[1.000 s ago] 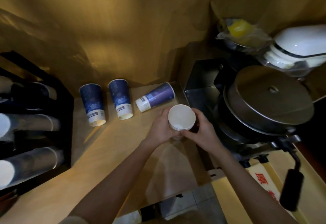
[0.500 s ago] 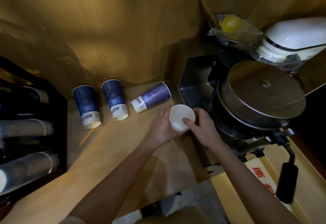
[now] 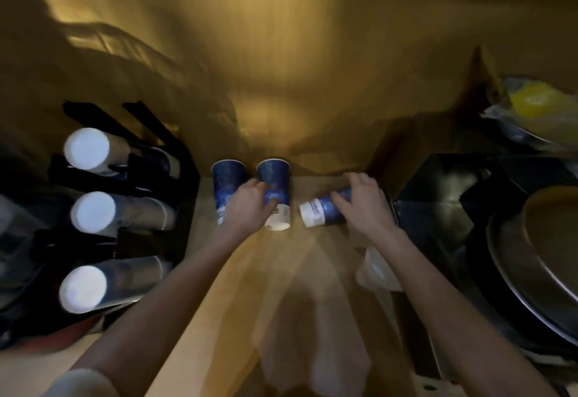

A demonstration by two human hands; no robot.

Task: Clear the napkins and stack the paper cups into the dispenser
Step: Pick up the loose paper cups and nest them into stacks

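At the left of the frame stands the black cup dispenser (image 3: pixel 125 209), its three slanted slots each filled with a long stack of paper cups, white round ends facing me. The pale wooden counter (image 3: pixel 281 271) runs up the middle, smooth and dimly lit. At the right edge sits a big round metal lid (image 3: pixel 538 259), dull and shiny at once. My left hand (image 3: pixel 248 209) wraps around the middle cup (image 3: pixel 275 184), blue paper with a white band, standing mouth-down beside the left cup (image 3: pixel 226 184). My right hand (image 3: pixel 362 201) grips the lying cup (image 3: pixel 322 210) (tipped on its side, white end toward frame centre). Both arms stretch forward, wrists nearly straight. A blurred white napkin (image 3: pixel 375 268) lies under my right forearm.
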